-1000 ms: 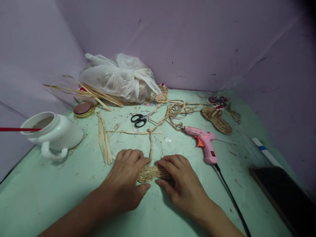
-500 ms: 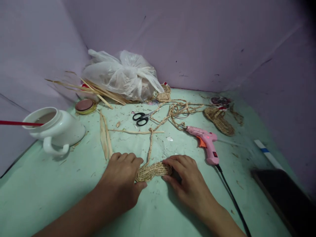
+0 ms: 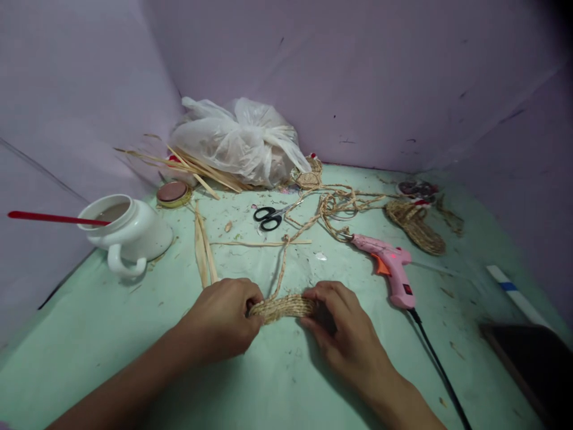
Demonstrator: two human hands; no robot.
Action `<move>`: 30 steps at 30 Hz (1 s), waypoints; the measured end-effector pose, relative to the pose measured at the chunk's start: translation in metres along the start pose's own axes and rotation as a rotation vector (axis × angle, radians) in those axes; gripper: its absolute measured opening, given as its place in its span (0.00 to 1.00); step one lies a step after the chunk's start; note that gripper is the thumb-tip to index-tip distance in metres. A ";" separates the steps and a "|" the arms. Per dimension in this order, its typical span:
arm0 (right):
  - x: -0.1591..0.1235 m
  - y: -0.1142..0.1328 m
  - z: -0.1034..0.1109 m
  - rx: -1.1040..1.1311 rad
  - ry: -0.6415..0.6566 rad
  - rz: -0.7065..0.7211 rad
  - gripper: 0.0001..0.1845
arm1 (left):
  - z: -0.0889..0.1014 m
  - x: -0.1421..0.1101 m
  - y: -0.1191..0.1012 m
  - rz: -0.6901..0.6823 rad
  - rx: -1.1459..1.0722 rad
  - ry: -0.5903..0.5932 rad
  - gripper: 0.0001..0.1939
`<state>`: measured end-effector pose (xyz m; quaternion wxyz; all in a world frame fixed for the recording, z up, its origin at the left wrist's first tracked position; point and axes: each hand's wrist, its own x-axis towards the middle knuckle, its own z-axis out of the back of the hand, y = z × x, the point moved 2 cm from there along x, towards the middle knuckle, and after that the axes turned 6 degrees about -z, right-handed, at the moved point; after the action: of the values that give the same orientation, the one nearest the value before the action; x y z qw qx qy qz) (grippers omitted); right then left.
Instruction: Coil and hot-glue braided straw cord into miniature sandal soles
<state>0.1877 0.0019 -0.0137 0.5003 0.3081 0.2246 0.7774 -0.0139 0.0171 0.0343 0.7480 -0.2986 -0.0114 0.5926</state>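
- Left hand (image 3: 228, 316): fingers pinching left end of elongated tan braided-fibre piece (image 3: 284, 307)
- Right hand (image 3: 344, 325): fingers pinching its right end
- Piece location: between both hands, over pale green surface (image 3: 250, 394)
- Pink glue gun with orange trigger (image 3: 394, 266): lying beyond right hand, rightward

Between your left hand (image 3: 228, 316) and your right hand (image 3: 342, 325) is the long tan braided-straw piece (image 3: 284, 307), one end at each hand. From it the thin tan braided cord (image 3: 282, 263) runs forward, away from you. Just ahead of your left hand lie the pale flat straw strips (image 3: 202, 257); farther left is the white rounded mug (image 3: 147, 230), with the thin red stick (image 3: 54, 217) in it. Ahead, between both hands, are the black-handled metal scissors (image 3: 270, 222); behind them, the white knotted plastic bag (image 3: 250, 140). The pink plastic glue gun (image 3: 396, 269) lies ahead and right of your right hand.
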 end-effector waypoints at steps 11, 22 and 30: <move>0.036 -0.069 0.096 -0.292 -0.143 -0.871 0.27 | -0.002 0.000 0.003 -0.009 0.030 0.014 0.05; 0.027 -0.085 0.091 -0.287 -0.036 -1.014 0.25 | -0.003 0.001 0.006 0.015 0.004 0.059 0.06; 0.022 -0.083 0.091 -0.131 -0.021 -0.971 0.12 | -0.003 0.000 0.005 0.024 0.013 0.060 0.06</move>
<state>0.2979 0.0590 0.0021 0.8257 0.1436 0.2879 0.4634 -0.0171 0.0163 0.0301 0.7427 -0.3115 0.0184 0.5925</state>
